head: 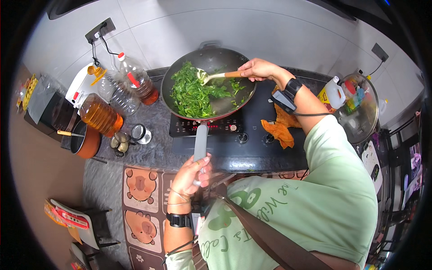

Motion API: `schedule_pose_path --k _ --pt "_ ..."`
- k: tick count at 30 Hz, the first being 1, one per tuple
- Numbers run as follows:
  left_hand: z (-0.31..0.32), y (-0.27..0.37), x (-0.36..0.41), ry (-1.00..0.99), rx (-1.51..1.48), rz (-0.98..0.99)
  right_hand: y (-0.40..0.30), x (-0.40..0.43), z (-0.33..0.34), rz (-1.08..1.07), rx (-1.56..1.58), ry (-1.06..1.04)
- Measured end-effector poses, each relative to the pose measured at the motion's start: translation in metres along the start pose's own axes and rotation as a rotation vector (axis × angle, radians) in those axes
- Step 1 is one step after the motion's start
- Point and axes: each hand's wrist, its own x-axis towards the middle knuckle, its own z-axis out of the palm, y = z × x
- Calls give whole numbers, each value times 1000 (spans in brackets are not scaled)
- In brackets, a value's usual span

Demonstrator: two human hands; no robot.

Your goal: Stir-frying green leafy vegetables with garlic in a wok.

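Note:
My left hand [194, 172] grips the grey handle [201, 140] of a large dark wok [222, 55] with a red outer rim. The wok sits on a black induction cooktop [222, 145] whose red panel lights are lit. Chopped leafy greens [192, 92] heap on the wok's left side, and a few loose leaves lie to the right. Above the wok, my right hand [258, 70] holds a spatula [219, 76] by its wooden end. The pale head of the spatula touches the greens, and part of it is hidden among them.
Left of the wok stand oil bottles [101, 114], small glass jars [141, 134] and an orange-brown pot [89, 143]. An orange cloth [280, 130] lies on the cooktop's right side. Beyond it are a white jug [332, 94] and a glass lid [359, 118].

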Motion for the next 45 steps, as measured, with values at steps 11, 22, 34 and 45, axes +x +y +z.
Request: schedule_pose_path --k 11,22,34,45 --pt "-8 0 -1 -31 -20 -3 -42 -122 37 -688 -1048 152" --pt "-2 1 -3 -19 -50 5 -63 -174 55 -569 -1113 -4" --pt "-4 0 -5 -17 -58 8 -68 -102 36 -373 -954 327" --pt "-4 5 -6 5 23 -3 -43 -14 46 -200 -832 400"
